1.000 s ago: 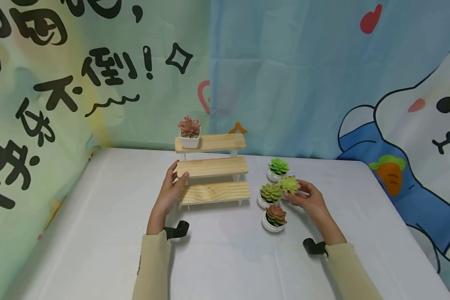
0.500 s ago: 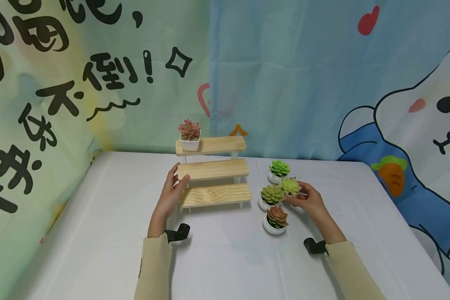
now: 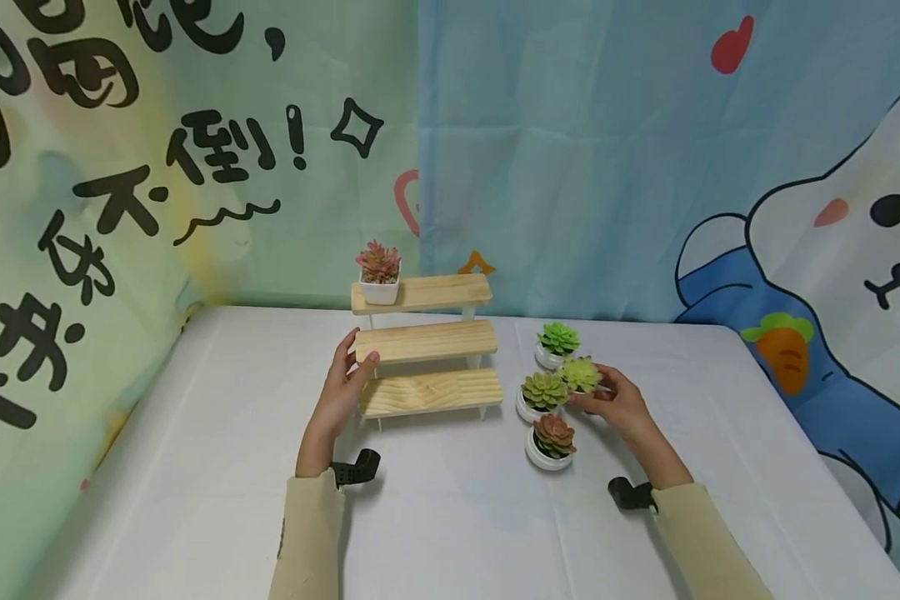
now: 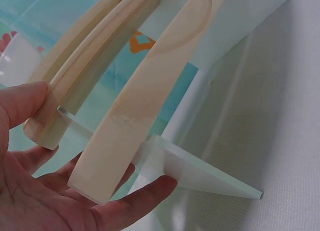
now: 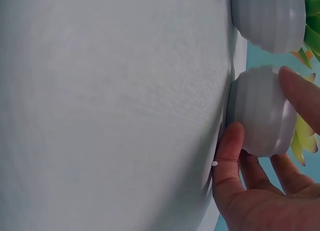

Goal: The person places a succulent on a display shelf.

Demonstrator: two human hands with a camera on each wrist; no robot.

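Observation:
My left hand (image 3: 339,385) grips the left end of the middle board of a three-tier wooden display stand (image 3: 429,340), thumb on the board's near edge. In the left wrist view the fingers (image 4: 150,193) reach under the boards toward a clear side support (image 4: 210,173). A pink succulent in a white square pot (image 3: 380,292) sits on the top tier. On the right, my right hand (image 3: 618,404) holds a yellow-green succulent (image 3: 581,374) by its round white pot (image 5: 262,111), which stands low at the cloth in the right wrist view.
Close round the held plant stand three more potted succulents: a bright green one (image 3: 558,337) behind, an olive-green one (image 3: 543,390) to its left and a reddish-brown one (image 3: 553,436) in front. A white cloth (image 3: 450,517) covers the table. Printed curtains (image 3: 570,167) hang behind.
The head view has tilted slightly, so everything sits a little lower in it. Both hands keep their places on the stand and the pot.

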